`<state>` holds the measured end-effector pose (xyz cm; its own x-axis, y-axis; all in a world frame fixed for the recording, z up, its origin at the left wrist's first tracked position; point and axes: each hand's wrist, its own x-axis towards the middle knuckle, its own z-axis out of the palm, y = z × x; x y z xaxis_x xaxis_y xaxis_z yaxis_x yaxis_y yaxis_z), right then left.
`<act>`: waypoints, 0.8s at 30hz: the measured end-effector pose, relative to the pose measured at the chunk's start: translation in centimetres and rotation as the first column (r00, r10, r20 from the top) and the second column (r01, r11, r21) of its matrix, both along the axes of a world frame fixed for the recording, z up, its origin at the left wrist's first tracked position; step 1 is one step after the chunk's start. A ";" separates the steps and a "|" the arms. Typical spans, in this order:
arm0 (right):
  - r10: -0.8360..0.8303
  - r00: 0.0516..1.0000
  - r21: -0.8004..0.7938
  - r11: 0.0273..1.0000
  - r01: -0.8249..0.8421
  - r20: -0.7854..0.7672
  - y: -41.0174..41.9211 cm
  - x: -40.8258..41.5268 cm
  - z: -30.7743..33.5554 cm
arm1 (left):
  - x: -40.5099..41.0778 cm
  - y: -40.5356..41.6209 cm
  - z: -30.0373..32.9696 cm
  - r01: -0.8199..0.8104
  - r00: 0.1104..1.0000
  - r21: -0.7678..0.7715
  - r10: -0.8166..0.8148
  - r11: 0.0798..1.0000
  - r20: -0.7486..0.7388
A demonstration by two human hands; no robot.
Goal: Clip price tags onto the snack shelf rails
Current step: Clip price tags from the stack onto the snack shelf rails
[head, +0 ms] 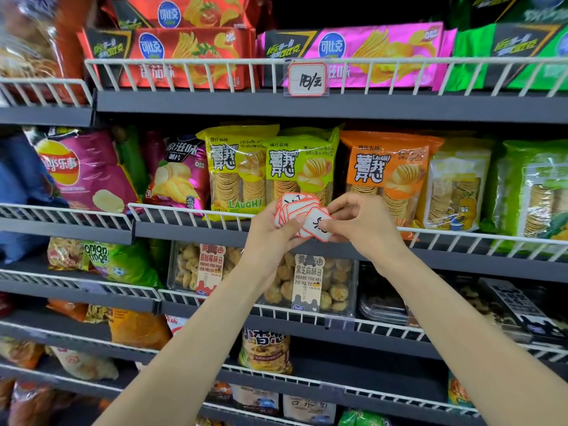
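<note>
My left hand [270, 230] grips a fanned stack of white price tags with red borders [293, 207] in front of the second shelf's white wire rail [190, 215]. My right hand [358, 221] pinches the front tag [316, 224], which bears dark handwriting and still overlaps the stack. One price tag in a clear holder [307, 79] hangs clipped on the top shelf's wire rail [184, 61], in front of a pink chip bag.
Grey shelves with white wire rails run across the view. Chip bags [236, 170] and orange and green snack packs fill the second shelf behind my hands. Clear cookie boxes [310, 281] sit on the shelf below, with more snack bags lower down.
</note>
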<state>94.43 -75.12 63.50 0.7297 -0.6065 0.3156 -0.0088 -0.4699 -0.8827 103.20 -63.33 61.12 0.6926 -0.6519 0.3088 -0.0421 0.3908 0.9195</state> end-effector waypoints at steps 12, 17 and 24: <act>0.128 0.990 -0.110 0.985 -0.135 -0.061 2.3 1.2 0.5 | 1.3 3.8 -0.4 -0.047 0.998 -0.014 0.047 0.999 -0.035; 0.182 0.977 -0.144 0.970 -0.197 -0.112 5.7 4.3 0.7 | 3.0 7.4 -0.8 -0.135 0.986 -0.022 0.132 0.991 -0.098; 0.228 0.969 -0.198 0.950 -0.243 -0.099 14.9 8.9 1.3 | 6.7 17.3 -0.4 -0.193 0.979 -0.048 0.188 0.980 -0.082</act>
<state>103.32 -60.24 64.78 0.8699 -0.3417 0.3556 0.0627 -0.6386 -0.7670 109.93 -46.02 60.70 0.8255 -0.4892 0.2815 -0.0505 0.4328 0.9001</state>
